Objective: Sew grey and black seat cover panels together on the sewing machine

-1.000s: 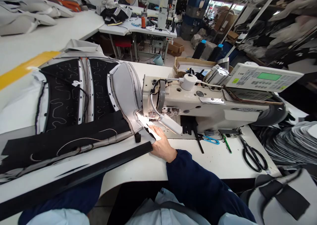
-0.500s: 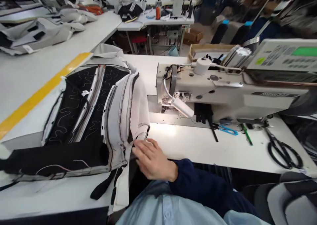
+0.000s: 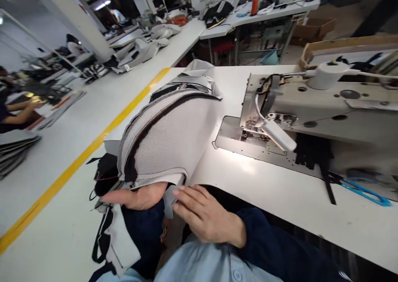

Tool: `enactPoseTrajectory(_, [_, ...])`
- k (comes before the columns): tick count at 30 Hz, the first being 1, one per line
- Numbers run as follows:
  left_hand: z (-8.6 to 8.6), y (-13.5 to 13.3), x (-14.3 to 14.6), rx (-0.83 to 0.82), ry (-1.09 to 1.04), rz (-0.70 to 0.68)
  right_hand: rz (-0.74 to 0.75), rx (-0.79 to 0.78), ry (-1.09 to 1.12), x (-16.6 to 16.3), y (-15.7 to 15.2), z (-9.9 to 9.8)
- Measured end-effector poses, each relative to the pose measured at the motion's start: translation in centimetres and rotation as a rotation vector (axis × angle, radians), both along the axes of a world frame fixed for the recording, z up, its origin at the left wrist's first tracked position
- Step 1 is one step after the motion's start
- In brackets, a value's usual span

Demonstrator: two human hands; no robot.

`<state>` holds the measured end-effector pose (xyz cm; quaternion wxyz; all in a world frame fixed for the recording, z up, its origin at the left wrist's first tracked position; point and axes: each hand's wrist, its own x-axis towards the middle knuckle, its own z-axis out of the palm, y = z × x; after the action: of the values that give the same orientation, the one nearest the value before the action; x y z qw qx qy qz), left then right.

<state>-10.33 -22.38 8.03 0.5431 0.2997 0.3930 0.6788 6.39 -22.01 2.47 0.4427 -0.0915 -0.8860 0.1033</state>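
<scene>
A sewn light grey mesh seat cover (image 3: 174,137) with dark seams lies bulging on the table, left of the sewing machine (image 3: 317,104). At its near edge is my left hand (image 3: 139,197), palm up and thumb stretched out to the left. Its other fingers pass under the cover's edge and are largely hidden. My right hand (image 3: 208,215) is open, its fingers extended side by side, with the tips at the cover's near right corner. Black and white fabric flaps (image 3: 120,236) hang below my left hand.
A small lamp (image 3: 278,135) lights the machine's metal plate (image 3: 230,128). Blue-handled scissors (image 3: 367,191) and black strips (image 3: 314,153) lie by the machine. Yellow tape (image 3: 77,160) crosses the white table (image 3: 68,211). Another person's arm (image 3: 21,112) is at far left.
The seat cover has turned over, from its black inner side to its grey mesh side. My left hand has come into view under it. The view has swung left.
</scene>
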Motion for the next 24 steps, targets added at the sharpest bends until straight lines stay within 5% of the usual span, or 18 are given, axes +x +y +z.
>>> enactPoseTrajectory(8, [1.2, -1.8, 0.5, 0.076, 0.201, 0.381, -0.048, -0.079, 0.058, 1.1, 2.8, 0.8])
enactPoseTrajectory(14, [0.5, -1.4, 0.3, -0.034, 0.125, 0.296, -0.052, -0.157, 0.068, 0.7, 2.6, -0.7])
enactPoseTrajectory(19, [-0.6, -1.7, -0.3, -0.276, 0.033, 0.411, -0.096, -0.193, 0.077, -0.1, 2.2, -1.2])
enactPoseTrajectory(24, [-2.0, -2.2, 0.1, -0.223, 0.009, 0.445, -0.146, -0.169, 0.029, -2.0, 2.6, -0.7])
